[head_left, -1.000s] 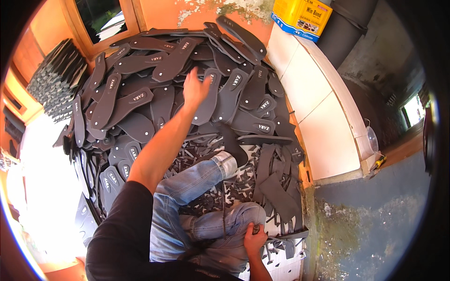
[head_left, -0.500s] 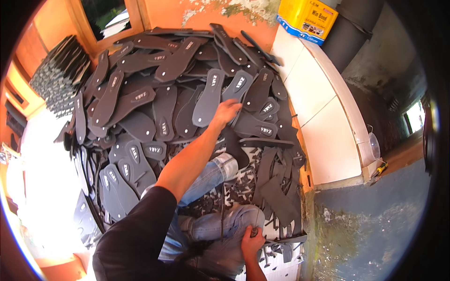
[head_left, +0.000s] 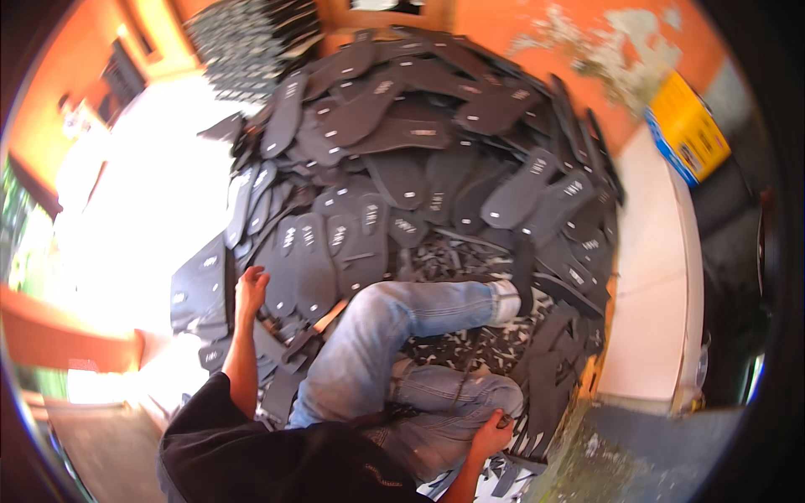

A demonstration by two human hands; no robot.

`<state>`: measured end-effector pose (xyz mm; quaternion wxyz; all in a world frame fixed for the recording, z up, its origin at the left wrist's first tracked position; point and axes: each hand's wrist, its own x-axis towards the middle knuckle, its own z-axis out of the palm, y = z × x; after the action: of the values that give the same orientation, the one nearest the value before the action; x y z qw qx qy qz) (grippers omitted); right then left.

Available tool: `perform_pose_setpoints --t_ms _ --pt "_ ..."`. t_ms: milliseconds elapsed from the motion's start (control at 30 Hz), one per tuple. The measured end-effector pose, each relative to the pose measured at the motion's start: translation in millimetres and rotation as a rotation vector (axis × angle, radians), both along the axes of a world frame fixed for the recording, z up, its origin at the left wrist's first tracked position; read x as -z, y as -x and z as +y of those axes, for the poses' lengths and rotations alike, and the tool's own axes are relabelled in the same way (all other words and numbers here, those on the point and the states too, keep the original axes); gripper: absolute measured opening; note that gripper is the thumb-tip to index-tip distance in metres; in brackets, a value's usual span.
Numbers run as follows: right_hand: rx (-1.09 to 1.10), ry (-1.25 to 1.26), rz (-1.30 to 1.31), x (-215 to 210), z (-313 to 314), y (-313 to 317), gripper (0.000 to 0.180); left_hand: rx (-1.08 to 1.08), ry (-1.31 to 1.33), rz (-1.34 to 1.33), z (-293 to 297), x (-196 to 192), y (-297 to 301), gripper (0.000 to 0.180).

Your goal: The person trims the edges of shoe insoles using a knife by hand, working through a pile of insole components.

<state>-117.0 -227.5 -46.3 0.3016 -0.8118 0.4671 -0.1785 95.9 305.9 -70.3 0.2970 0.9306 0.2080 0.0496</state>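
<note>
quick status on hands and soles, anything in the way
Left hand open, apparently empty, near dark sandal soles. Right hand closed on small dark object. Soles heaped ahead; bent jeans-clad leg between hands.

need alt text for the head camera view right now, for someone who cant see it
A seated person has the left hand near dark, sole-shaped pieces heaped in front, while the right hand, by the blue jeans, grips a small dark object. A yellow-and-blue box sits at upper right.
</note>
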Motion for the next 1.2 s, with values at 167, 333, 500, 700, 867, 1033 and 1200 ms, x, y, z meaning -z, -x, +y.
perform_pose_setpoints --t_ms 167,333,500,700,867,1033,1200 --pt "-0.017 0.064 0.048 -2 -6 13 0.048 -0.161 -0.239 0.297 61 52 137 0.045" --pt "-0.033 0.011 0.131 -29 9 9 0.051 -0.174 0.053 0.021 2 39 166 0.039" --pt "-0.103 -0.045 0.012 -15 -4 14 0.049 0.204 -0.012 -0.170 -73 62 120 0.027" --pt "-0.126 -0.058 0.033 -6 -12 23 0.055 0.358 -0.104 0.122 -69 59 103 0.047" --pt "-0.119 -0.077 0.027 -14 11 19 0.044 0.360 -0.315 -0.059 -77 83 118 0.054" --pt "-0.396 -0.185 0.017 -44 56 -6 0.031 0.334 -0.185 0.275 -75 55 118 0.039" --pt "-0.418 -0.402 -0.057 -34 71 -7 0.032 0.466 0.117 0.349 -24 35 171 0.040"
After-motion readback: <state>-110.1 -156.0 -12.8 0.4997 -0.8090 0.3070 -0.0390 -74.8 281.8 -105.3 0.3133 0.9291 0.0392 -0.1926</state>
